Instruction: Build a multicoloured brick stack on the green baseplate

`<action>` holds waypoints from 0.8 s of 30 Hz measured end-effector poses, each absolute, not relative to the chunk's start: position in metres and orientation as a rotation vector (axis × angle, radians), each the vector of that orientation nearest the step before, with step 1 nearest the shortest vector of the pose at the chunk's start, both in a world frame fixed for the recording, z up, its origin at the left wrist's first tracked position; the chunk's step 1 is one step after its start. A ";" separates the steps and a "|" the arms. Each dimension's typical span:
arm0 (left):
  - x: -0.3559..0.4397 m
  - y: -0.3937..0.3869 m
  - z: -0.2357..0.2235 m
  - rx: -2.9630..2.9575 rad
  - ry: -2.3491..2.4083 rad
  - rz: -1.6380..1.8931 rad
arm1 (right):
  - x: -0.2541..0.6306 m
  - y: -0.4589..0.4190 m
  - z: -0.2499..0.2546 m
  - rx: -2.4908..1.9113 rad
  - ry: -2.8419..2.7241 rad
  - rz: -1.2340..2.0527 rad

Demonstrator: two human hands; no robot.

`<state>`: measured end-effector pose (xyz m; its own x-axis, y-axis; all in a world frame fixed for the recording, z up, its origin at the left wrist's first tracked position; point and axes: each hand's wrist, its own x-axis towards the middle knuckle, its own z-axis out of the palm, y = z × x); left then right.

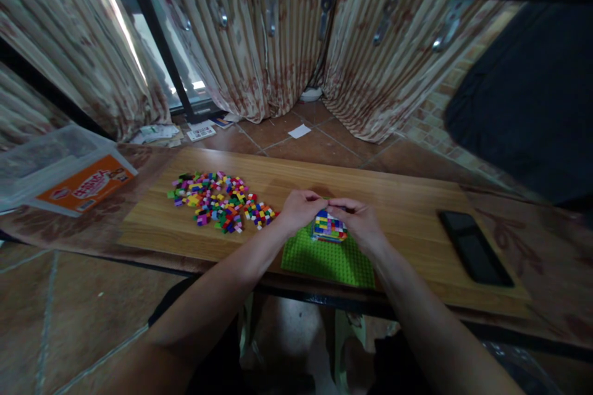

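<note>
A small block structure of many-coloured toy bricks (pixel 328 229) stands on a green studded baseplate (pixel 324 262) near the board's front edge. Both hands meet at the far top of this structure. My left hand (pixel 303 207) comes in from the left, its thumb and fingertips pinched together. From the right, my right hand (pixel 356 217) curls its fingers over the structure's upper right side, fingertips close to those of the left. Whatever lies between the fingertips is too small to make out. To the left spreads a loose pile of small coloured bricks (pixel 217 197).
The wooden board (pixel 398 197) carries the work and lies on a brown cloth. A black tablet-like device (pixel 475 247) rests at its right end. A clear plastic box with an orange label (pixel 86 185) sits on the left. Striped curtains (pixel 250 55) hang beyond.
</note>
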<state>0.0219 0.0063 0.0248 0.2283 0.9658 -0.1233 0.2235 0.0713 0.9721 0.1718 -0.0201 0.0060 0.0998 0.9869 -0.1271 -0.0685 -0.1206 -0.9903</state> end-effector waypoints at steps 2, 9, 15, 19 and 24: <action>0.018 0.007 0.025 1.393 1.171 0.869 | 0.173 -0.021 0.007 -1.275 -1.016 1.212; -0.043 0.038 0.038 1.648 1.214 0.898 | 0.179 -0.019 0.008 -1.294 -1.010 0.977; -0.098 0.045 0.036 1.990 1.325 0.467 | 0.180 -0.020 0.006 -1.324 -0.992 0.986; -0.103 0.038 0.033 2.221 1.363 0.211 | 0.179 -0.020 0.006 -1.330 -1.004 0.976; -0.104 0.037 0.031 2.411 1.366 0.018 | 0.179 -0.020 0.005 -1.360 -1.011 0.971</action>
<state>-0.1039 0.0372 0.0311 0.5305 0.8310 -0.1675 0.8262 -0.4626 0.3217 0.1793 -0.0204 0.0051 0.2928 0.9562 0.0044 0.0334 -0.0057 -0.9994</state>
